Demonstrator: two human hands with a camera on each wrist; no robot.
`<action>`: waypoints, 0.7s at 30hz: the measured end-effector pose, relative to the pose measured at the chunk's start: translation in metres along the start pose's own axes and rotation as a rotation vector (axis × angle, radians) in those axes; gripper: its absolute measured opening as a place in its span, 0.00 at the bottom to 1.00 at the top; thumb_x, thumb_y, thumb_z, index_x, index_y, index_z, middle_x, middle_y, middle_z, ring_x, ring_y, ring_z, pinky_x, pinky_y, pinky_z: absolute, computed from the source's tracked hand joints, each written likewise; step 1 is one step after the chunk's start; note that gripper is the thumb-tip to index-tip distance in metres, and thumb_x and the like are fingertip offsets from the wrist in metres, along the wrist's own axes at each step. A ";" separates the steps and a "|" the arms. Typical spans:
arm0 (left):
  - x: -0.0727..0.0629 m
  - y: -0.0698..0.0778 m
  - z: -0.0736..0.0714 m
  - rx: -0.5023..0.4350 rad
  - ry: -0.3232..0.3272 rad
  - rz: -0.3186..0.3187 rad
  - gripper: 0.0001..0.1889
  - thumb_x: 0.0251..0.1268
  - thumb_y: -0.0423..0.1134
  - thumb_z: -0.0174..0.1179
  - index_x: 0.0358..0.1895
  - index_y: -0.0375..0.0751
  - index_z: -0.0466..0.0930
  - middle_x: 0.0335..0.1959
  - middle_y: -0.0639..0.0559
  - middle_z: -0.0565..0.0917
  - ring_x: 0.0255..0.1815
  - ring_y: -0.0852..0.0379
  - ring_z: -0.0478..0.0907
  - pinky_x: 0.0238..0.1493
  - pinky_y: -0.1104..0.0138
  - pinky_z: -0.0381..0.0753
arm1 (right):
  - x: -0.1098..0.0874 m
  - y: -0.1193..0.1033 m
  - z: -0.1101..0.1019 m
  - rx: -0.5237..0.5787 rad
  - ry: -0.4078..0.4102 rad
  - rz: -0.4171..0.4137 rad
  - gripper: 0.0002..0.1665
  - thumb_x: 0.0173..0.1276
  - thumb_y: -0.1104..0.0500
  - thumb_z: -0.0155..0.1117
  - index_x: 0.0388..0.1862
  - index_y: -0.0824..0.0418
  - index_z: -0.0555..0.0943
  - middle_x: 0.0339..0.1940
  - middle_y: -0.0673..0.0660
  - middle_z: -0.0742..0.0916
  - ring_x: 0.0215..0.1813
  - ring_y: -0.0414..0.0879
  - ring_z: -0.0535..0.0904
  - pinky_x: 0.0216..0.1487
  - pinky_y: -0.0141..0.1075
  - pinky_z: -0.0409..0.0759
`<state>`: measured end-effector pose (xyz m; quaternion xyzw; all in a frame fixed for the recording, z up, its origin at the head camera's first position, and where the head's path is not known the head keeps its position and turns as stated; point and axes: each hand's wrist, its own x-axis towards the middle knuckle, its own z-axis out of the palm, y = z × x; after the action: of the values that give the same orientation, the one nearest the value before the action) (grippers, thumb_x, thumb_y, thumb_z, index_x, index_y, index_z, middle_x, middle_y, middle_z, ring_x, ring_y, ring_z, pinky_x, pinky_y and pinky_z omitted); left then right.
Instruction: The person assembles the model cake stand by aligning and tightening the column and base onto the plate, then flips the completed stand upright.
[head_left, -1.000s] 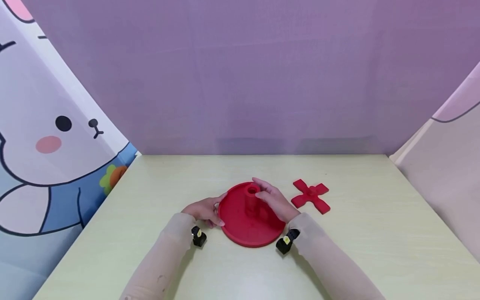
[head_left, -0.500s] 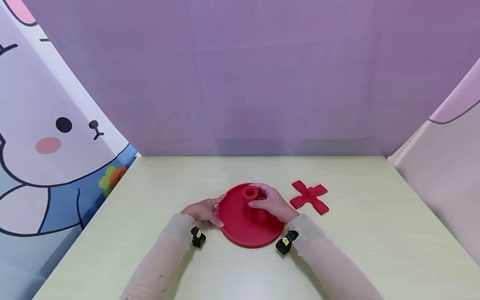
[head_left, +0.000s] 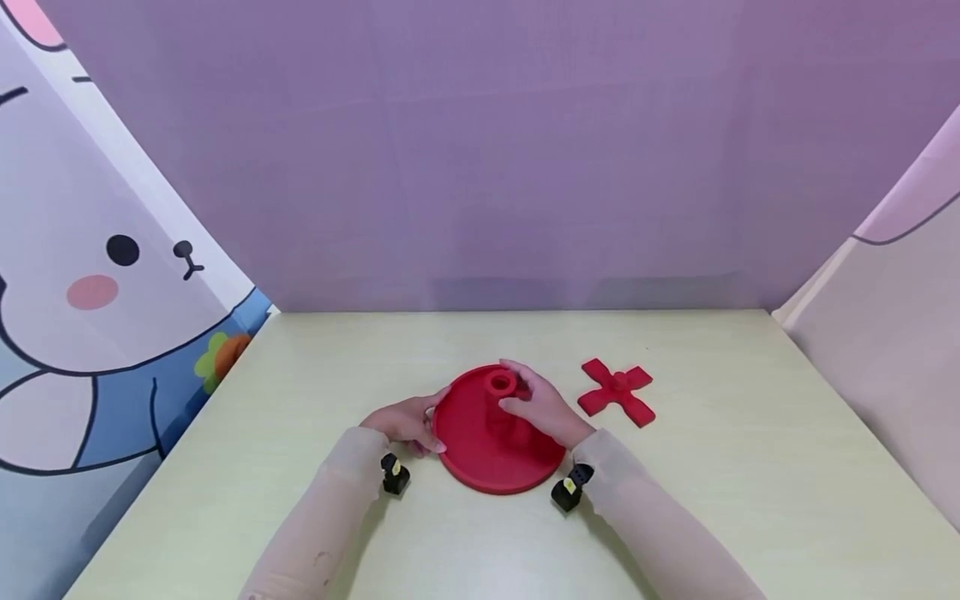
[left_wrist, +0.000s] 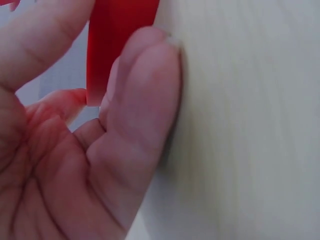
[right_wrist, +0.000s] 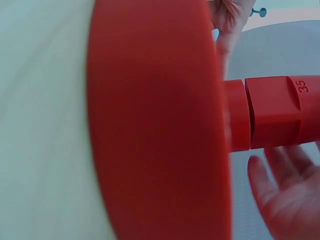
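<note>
A round red disc base (head_left: 468,467) with a raised rim lies on the table. From its middle stands a red hollow post (head_left: 500,400), open at the top. In the right wrist view the post shows a flat-sided section (right_wrist: 272,112) marked 35 above a plain collar (right_wrist: 237,115), with a thin seam between them. My left hand (head_left: 405,423) holds the disc's left rim between thumb and fingers. My right hand (head_left: 547,410) is curved about the post near its top, thumb on the near side and fingers behind. The fingers' far side is hidden by the post.
A flat red four-armed cross (head_left: 618,392) with a small round knob at its centre lies on the table (head_left: 720,500), right of the disc. A purple cloth (head_left: 480,167) rises behind the table, and a cartoon-printed cloth (head_left: 157,333) hangs at the left.
My right hand's fingers have come in round the post, then straightened slightly behind it. The left hand keeps its place at the rim. The cross has not moved.
</note>
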<state>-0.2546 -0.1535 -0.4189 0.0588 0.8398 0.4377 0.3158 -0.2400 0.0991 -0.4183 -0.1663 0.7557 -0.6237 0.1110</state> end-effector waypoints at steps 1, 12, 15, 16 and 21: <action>0.000 0.000 0.000 0.001 0.002 0.001 0.52 0.51 0.30 0.71 0.77 0.53 0.48 0.44 0.42 0.76 0.22 0.54 0.75 0.29 0.65 0.81 | -0.001 0.000 -0.001 0.005 0.000 -0.002 0.38 0.67 0.65 0.62 0.74 0.62 0.60 0.62 0.62 0.74 0.59 0.55 0.72 0.52 0.45 0.80; -0.003 0.005 -0.001 0.007 -0.005 -0.037 0.53 0.51 0.29 0.71 0.77 0.52 0.46 0.49 0.42 0.73 0.28 0.52 0.74 0.32 0.64 0.81 | 0.001 0.007 -0.001 0.017 0.062 -0.009 0.30 0.65 0.58 0.67 0.65 0.60 0.72 0.54 0.58 0.80 0.53 0.51 0.76 0.50 0.40 0.80; -0.003 0.006 -0.001 0.005 0.005 -0.047 0.53 0.50 0.29 0.71 0.77 0.53 0.47 0.53 0.42 0.71 0.29 0.52 0.74 0.32 0.64 0.81 | 0.001 0.007 0.000 -0.002 0.075 -0.022 0.30 0.64 0.59 0.68 0.64 0.63 0.71 0.54 0.59 0.79 0.53 0.52 0.75 0.49 0.40 0.80; -0.003 0.006 0.000 0.007 0.007 -0.049 0.53 0.50 0.30 0.71 0.77 0.53 0.47 0.53 0.42 0.71 0.29 0.52 0.74 0.32 0.64 0.81 | 0.001 0.008 0.000 -0.008 0.074 -0.023 0.32 0.63 0.60 0.68 0.65 0.63 0.70 0.55 0.59 0.79 0.53 0.52 0.75 0.49 0.40 0.80; -0.001 0.005 0.000 0.015 -0.001 -0.044 0.53 0.51 0.30 0.71 0.77 0.53 0.46 0.49 0.41 0.74 0.29 0.53 0.74 0.32 0.65 0.81 | 0.001 0.011 0.001 -0.011 0.049 -0.016 0.39 0.62 0.62 0.68 0.71 0.63 0.65 0.59 0.60 0.77 0.57 0.54 0.73 0.50 0.42 0.80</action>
<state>-0.2546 -0.1510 -0.4150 0.0431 0.8440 0.4242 0.3253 -0.2413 0.0998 -0.4288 -0.1577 0.7603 -0.6242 0.0866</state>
